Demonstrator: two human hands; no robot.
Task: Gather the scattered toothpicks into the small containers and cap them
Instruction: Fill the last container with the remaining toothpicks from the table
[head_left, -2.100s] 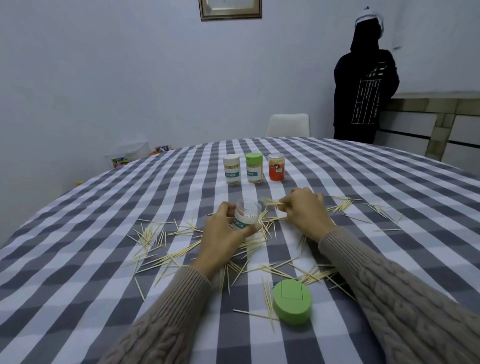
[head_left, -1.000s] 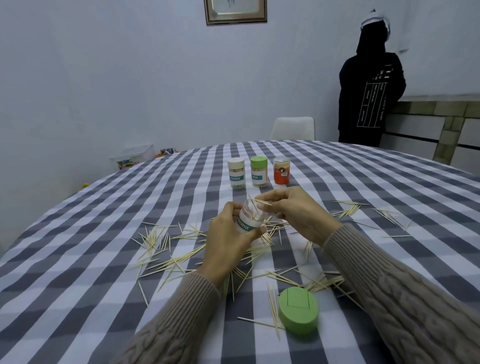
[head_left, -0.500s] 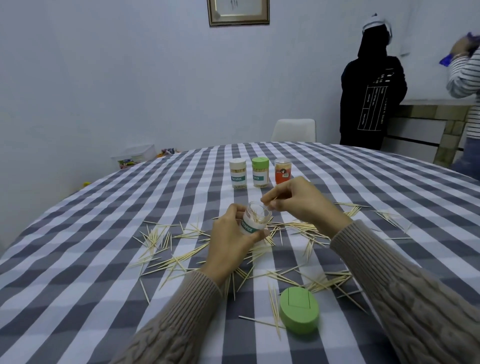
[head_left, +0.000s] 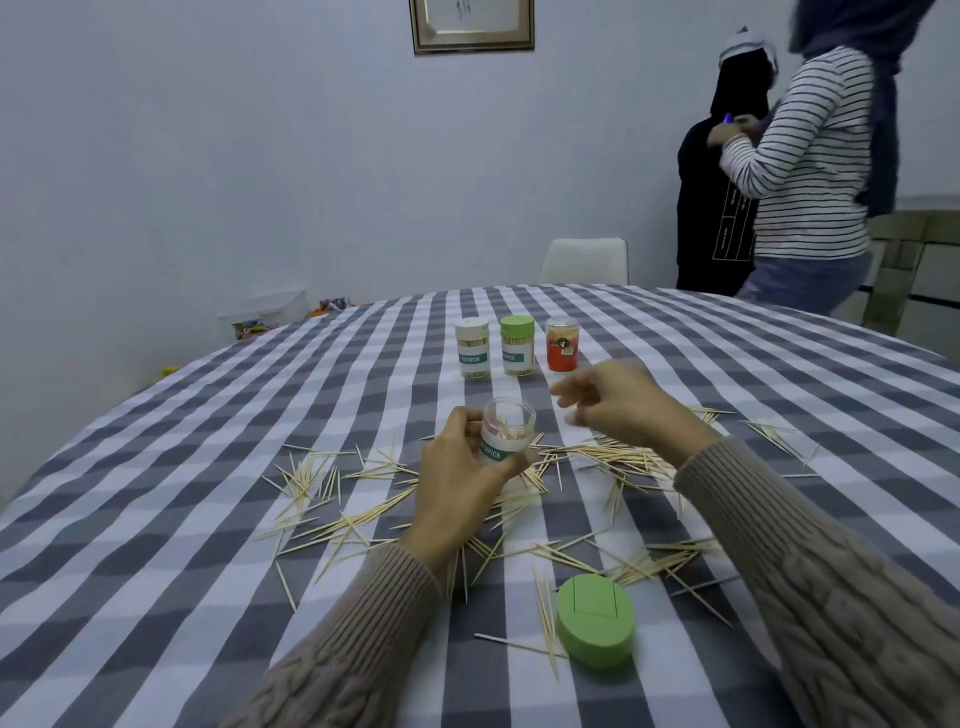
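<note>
Toothpicks half gathered, jar uncapped

Left hand (head_left: 457, 478) first: I have its fingers and thumb curled round the open container (head_left: 506, 434), holding it raised just above the counter (head_left: 156, 509) with its mouth up and a few sticks showing inside. My right hand (head_left: 618, 402) hovers just beside the jar, blurred, fingers loosely curled and apart; I see nothing pinched in it.

Below and around both hands lie the scattered toothpicks (head_left: 353, 519), fanned out to the left, under the wrists and to the right, many crossing one another. The green cap (head_left: 596, 626) sits near me, well apart from the jar, with sticks touching its side.

What could go wrong, as I judge it: the jar is clear plastic and light, so a tilt of my left wrist could spill what is already in. Crossed sticks will likely lift in tangles, and any that go in askew may jam at the rim or stand proud and block the cap. My right sleeve (head_left: 779, 545) rides low over a cluster and could drag sticks away.

Room is generous: the checked cloth runs wide to left and right, its far edge well beyond. Three capped jars (head_left: 517, 345) stand in a row behind the hands, near enough that a long reach could knock them. Two people stand past the counter, apart from my work.
</note>
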